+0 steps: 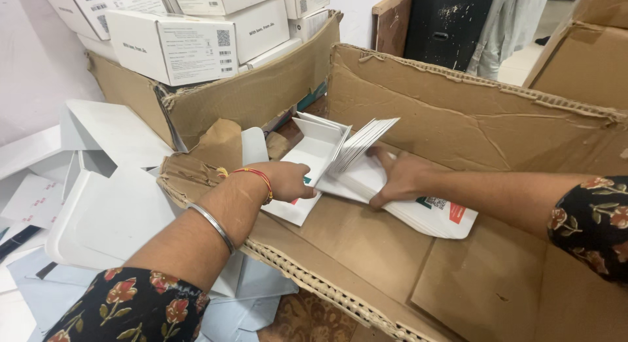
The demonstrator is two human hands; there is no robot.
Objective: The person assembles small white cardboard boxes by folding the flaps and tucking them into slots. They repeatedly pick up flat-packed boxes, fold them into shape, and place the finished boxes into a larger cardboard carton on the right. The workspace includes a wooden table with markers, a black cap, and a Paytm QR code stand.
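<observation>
Both my hands reach into a large open brown cardboard carton (458, 119). My left hand (288, 180) grips the near edge of a flat white folded box blank (291, 208) lying on the carton floor. My right hand (396, 178) presses down on a stack of flat white box blanks (425, 214) with small coloured printed patches. Several thin white sheets (360, 144) fan upward between my hands. A half-formed white tray box (313, 142) stands just behind them.
Closed white boxes (173, 47) are stacked in another torn brown carton (248, 96) at the back left. Loose white flattened boxes and lids (104, 211) lie piled at the left. A further cardboard box (589, 47) stands at the back right.
</observation>
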